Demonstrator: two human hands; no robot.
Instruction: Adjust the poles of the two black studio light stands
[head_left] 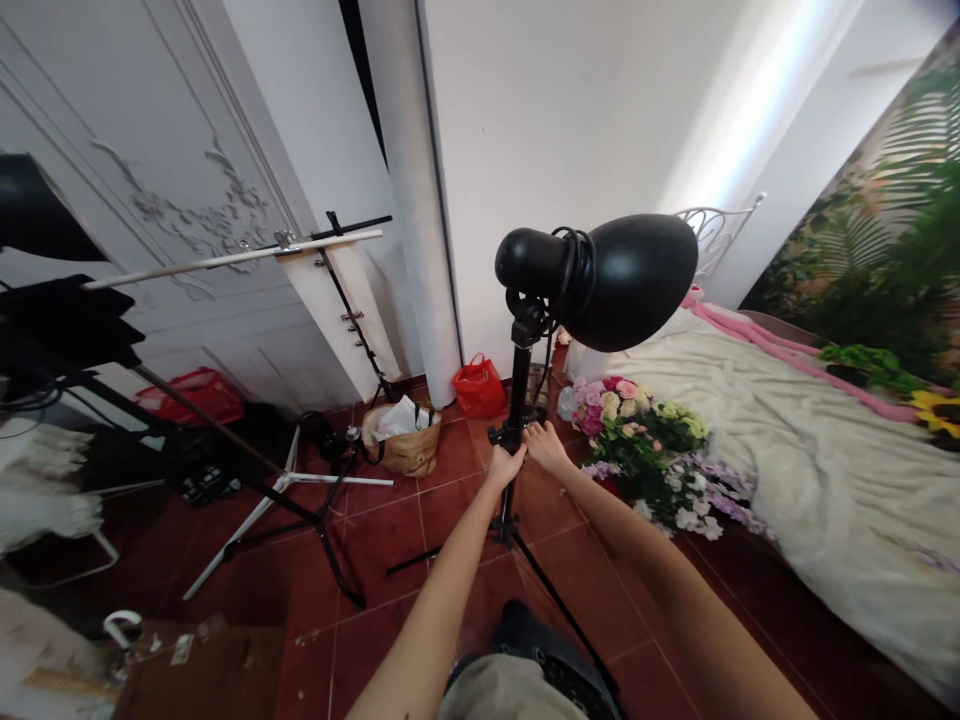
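Note:
A black light stand (519, 385) stands upright in front of me. A black studio lamp (636, 282) with a coiled cable (577, 270) is mounted on its top, its wide reflector facing right. My left hand (508, 466) is closed around the pole just below the black clamp collar (510, 437). On the collar's right side rests my right hand (546, 447), its fingers curled against the stand. The exact finger grip is small and partly hidden. Below, the stand's legs (544, 578) spread over the floor near my feet.
Artificial flowers (637, 430) lie right of the stand, beside a bed with a cream blanket (810, 450). Behind are a red bag (480, 387) and a woven basket (405, 440). On the left stand more tripods (289, 480) and a crossbar (225, 260). A cardboard piece (217, 675) lies lower left.

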